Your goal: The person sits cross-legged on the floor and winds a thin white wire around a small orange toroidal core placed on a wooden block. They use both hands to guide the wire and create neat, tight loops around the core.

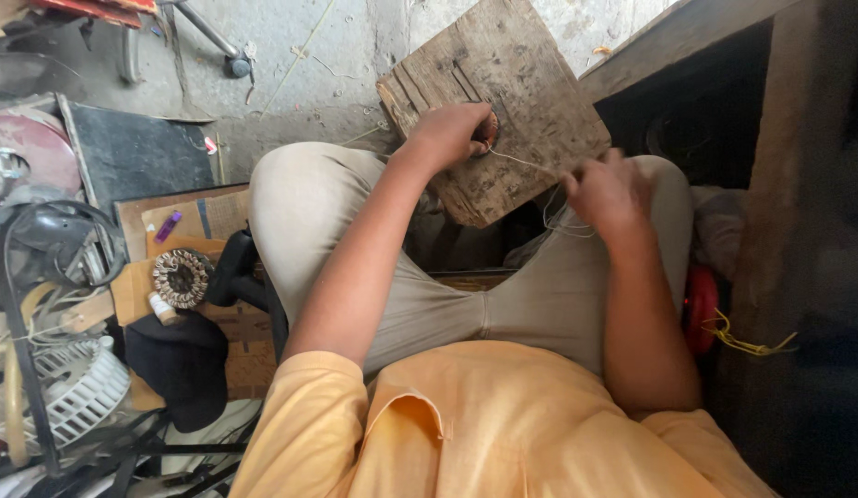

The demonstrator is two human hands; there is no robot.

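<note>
Wooden board (502, 101) rests across our knees as a work surface; our left hand (450, 135) clamps a copper coil (489, 131) there, while our right hand (606, 192) pinches its wire (530, 164) taut.

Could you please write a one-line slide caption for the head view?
Seated person's left hand presses a copper wire coil against a worn wooden board while the right hand pulls thin wire.

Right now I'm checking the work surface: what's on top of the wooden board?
On the wooden board: the left hand over a coppery coil, mostly hidden, trailing thin wire.
</note>
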